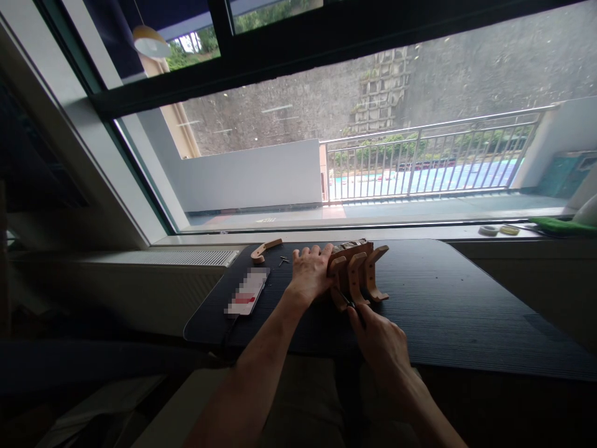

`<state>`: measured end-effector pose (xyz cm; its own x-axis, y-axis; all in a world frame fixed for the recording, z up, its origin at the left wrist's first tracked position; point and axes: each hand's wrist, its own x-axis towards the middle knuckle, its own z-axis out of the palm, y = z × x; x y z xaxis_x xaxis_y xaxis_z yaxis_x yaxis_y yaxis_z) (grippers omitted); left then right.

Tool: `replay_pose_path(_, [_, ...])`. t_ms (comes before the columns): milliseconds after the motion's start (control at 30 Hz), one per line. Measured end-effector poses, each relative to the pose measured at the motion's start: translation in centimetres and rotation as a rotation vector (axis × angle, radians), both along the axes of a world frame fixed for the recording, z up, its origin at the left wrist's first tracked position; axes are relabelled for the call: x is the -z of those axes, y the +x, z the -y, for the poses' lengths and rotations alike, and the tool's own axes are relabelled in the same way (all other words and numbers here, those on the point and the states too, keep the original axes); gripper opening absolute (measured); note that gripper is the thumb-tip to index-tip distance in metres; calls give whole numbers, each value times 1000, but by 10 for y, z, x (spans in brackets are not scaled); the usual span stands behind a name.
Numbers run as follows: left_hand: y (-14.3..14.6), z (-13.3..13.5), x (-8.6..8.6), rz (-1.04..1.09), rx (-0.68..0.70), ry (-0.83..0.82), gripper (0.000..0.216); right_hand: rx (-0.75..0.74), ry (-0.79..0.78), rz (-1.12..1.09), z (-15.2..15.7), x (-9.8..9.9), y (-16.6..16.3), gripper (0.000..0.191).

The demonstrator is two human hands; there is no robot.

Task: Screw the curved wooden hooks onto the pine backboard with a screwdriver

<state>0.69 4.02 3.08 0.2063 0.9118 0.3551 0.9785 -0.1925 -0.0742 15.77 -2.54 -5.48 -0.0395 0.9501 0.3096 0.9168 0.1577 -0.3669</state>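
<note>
The left hand [311, 272] is grasping the wooden rack [357, 274] and the right hand [381, 333] is pinching a dark tool [351, 304], perhaps risking a slip should the rack rock.

On the tabletop [438, 305], a hook rack [353, 274] lies toward the middle of the far edge, the left hand [310, 272] on its left end, the right hand [380, 333] before it. By the far left corner lies a loose hook [268, 246], screws [283, 261] beside it, a phone [248, 294] before them along the left edge. Behind the far edge runs the windowsill [420, 234], with tape rolls [488, 231] toward its right end.
</note>
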Motion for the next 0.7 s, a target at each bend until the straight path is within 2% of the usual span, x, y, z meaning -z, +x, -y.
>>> replay_pose_path(267, [-1,-1,2,6,11,27,69,-17,102,32,3,-2,-5,17])
replay_pose_path(533, [-2,0,3,6,11,35,70,2,-100,-105,-2,-3,-4,24])
replay_pose_path(700, [0,0,1,10,11,15,70,-4,-80,-76,-2,-6,-1,29])
